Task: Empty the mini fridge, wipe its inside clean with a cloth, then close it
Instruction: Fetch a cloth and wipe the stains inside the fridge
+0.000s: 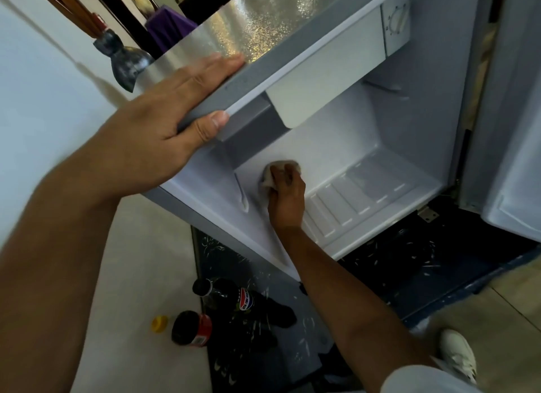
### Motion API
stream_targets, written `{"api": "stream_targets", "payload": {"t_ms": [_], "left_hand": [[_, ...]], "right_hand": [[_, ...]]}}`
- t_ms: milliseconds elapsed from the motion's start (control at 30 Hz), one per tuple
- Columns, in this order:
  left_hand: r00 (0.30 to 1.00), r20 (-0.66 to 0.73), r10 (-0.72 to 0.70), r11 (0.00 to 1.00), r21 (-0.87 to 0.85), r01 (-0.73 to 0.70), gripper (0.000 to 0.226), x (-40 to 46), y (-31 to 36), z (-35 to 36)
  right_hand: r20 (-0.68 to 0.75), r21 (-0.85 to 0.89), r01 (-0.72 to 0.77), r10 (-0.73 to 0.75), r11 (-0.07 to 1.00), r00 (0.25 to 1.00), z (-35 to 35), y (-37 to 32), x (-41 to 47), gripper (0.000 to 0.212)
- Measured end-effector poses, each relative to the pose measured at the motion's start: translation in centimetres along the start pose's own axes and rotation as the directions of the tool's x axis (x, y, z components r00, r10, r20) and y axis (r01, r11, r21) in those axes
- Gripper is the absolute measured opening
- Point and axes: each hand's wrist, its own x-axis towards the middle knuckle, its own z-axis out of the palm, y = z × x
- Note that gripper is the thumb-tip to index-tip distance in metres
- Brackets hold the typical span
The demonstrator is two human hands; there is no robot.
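Counted: one mini fridge (336, 146), door open; one cloth (270, 174); two hands, left hand (164, 120) and right hand (285, 199); two dark bottles (231, 300) on the floor; one yellow cap (159, 324); one white shoe (458, 354).

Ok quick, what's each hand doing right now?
Left hand: open, resting flat on the fridge top.
Right hand: holding the cloth against the inside wall.

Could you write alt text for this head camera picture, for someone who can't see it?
A person's right hand presses a cloth against the inner wall of an open, emptied mini fridge, while the left hand rests on its top edge. Dark bottles lie on the floor below.
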Motion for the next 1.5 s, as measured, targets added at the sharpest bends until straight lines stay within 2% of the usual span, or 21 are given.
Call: {"api": "stream_targets", "payload": {"t_ms": [100,167,300,400,467,533,567,633,667,700,767,833,867,900,933,967,1100,1200,1300,1367,1500], "left_hand": [[1.000,0.007,-0.003,1.000,0.009,0.003,0.058,0.0,0.1,0.0],[1.000,0.017,-0.015,1.000,0.014,0.015,0.059,0.0,0.1,-0.1],[1.000,0.005,-0.020,0.999,0.029,0.020,0.059,0.0,0.4,-0.1],[1.000,0.013,-0.013,0.999,0.031,0.012,0.059,0.0,0.7,-0.3],[1.000,0.020,-0.022,0.999,0.034,0.021,0.059,0.1,0.8,-0.4],[0.999,0.032,-0.030,0.999,0.023,0.029,0.060,0.1,0.9,-0.4],[0.999,0.034,-0.034,0.999,0.020,0.034,0.060,0.1,0.9,-0.4],[0.998,0.037,-0.048,0.999,0.018,0.047,0.060,0.0,0.9,-0.4],[0.998,0.037,-0.054,0.998,0.016,0.053,0.060,0.0,0.9,-0.4],[0.998,0.036,-0.057,0.998,0.016,0.056,0.060,0.0,0.9,-0.4],[0.998,0.034,-0.056,0.998,0.020,0.055,0.060,0.0,1.0,-0.4],[0.998,0.033,-0.057,0.998,0.024,0.056,0.061,0.0,1.0,-0.3],[0.998,0.033,-0.057,0.998,0.027,0.057,0.061,0.0,0.9,-0.3],[0.998,0.033,-0.058,0.998,0.027,0.057,0.061,0.0,0.9,-0.3],[0.998,0.034,-0.057,0.998,0.028,0.056,0.061,0.1,0.9,-0.3],[0.998,0.035,-0.056,0.998,0.030,0.055,0.060,0.1,0.9,-0.3],[0.997,0.044,-0.064,0.998,0.028,0.062,0.061,0.1,0.8,-0.3],[0.997,0.047,-0.056,0.998,0.027,0.055,0.060,0.1,0.9,-0.3],[0.997,0.043,-0.059,0.998,0.023,0.058,0.060,0.0,1.0,-0.2],[0.997,0.044,-0.056,0.998,0.024,0.055,0.060,0.1,1.0,-0.2],[0.998,0.032,-0.045,0.998,0.034,0.044,0.060,-0.1,0.9,-0.3]], "right_hand": [[0.096,-0.022,-0.040,0.042,0.999,0.995,-0.3,0.9,-1.3,0.035],[0.140,-0.111,-0.046,0.061,0.993,0.988,-0.2,2.0,-2.4,0.024],[0.246,-0.307,0.055,0.024,0.950,0.969,0.4,3.0,-3.6,0.022],[0.432,-0.479,0.112,0.123,0.871,0.893,-0.7,2.3,-2.8,0.028],[0.566,-0.534,0.169,0.202,0.828,0.799,-1.5,2.0,-1.2,0.032],[0.643,-0.511,0.105,0.298,0.853,0.706,-3.6,1.4,1.2,0.037],[0.644,-0.468,0.025,0.321,0.883,0.695,-4.9,1.5,2.7,0.036],[0.513,-0.351,-0.244,0.404,0.904,0.758,-8.2,2.0,5.4,0.024],[0.323,-0.259,-0.390,0.460,0.884,0.827,-9.6,2.6,6.8,0.029],[0.103,-0.175,-0.431,0.452,0.885,0.886,-10.6,3.0,7.8,0.038],[-0.229,0.021,-0.387,0.382,0.922,0.895,-12.0,3.2,10.2,0.041],[-0.298,0.267,-0.301,0.376,0.915,0.877,-12.0,2.5,12.8,0.036],[-0.357,0.242,-0.250,0.325,0.938,0.875,-12.3,2.2,14.0,0.037],[-0.427,0.086,-0.168,0.189,0.982,0.884,-12.3,2.0,15.0,0.040],[-0.390,0.000,-0.049,0.045,0.999,0.919,-12.1,2.2,15.5,0.041],[-0.334,-0.107,-0.002,-0.034,0.994,0.942,-11.5,3.0,15.8,0.042],[-0.277,-0.167,-0.004,-0.043,0.986,0.960,-9.9,5.0,15.0,0.046],[-0.233,-0.135,-0.216,0.181,0.967,0.956,-9.7,6.7,13.5,0.054],[-0.125,-0.074,-0.444,0.434,0.893,0.892,-10.1,8.3,11.2,0.059],[-0.038,-0.094,-0.495,0.494,0.864,0.869,-10.6,8.6,10.5,0.059],[-0.011,-0.315,-0.540,0.566,0.780,0.824,-11.8,8.0,10.6,0.062]]}}
